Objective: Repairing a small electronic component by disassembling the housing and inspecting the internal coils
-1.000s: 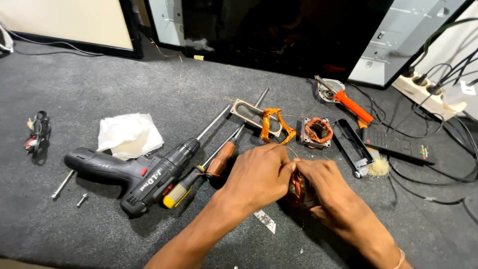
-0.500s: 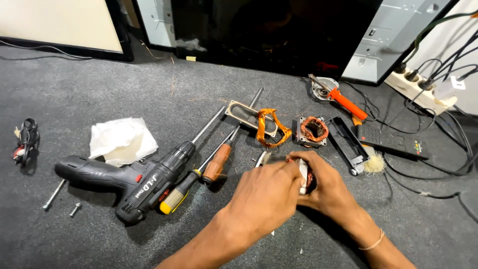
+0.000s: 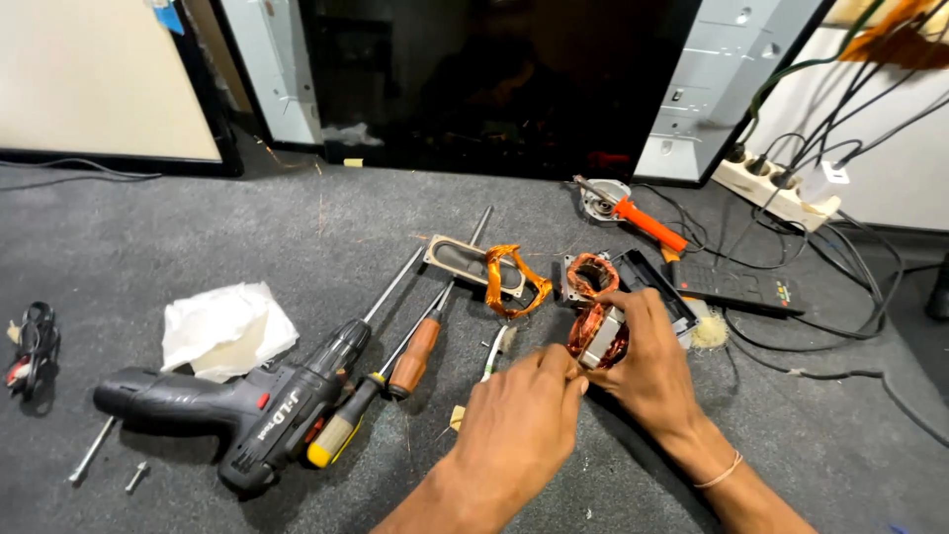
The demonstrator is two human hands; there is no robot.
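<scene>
At the far left of the frame a bundle of clips (image 3: pixel 30 346) lies on the grey tabletop (image 3: pixel 198 227), with a crumpled white cloth (image 3: pixel 225 326) and a black cordless drill (image 3: pixel 237 410) further in. Two screwdrivers (image 3: pixel 415 346) slant from lower left to upper right beside the drill. At centre, the left hand (image 3: pixel 519 420) is curled closed, fingertips pinching at the near edge of the copper motor coil (image 3: pixel 598 336). The right hand (image 3: pixel 647 371) wraps around that coil from the right and grips it, holding it just above the tabletop, right of centre. The coil sits between both hands, its open bore tilted up and left. A loose orange-taped coil (image 3: pixel 514 277) and a second copper winding (image 3: pixel 591 274) lie just behind; an orange-handled tool (image 3: pixel 643 222) lies upper right.
</scene>
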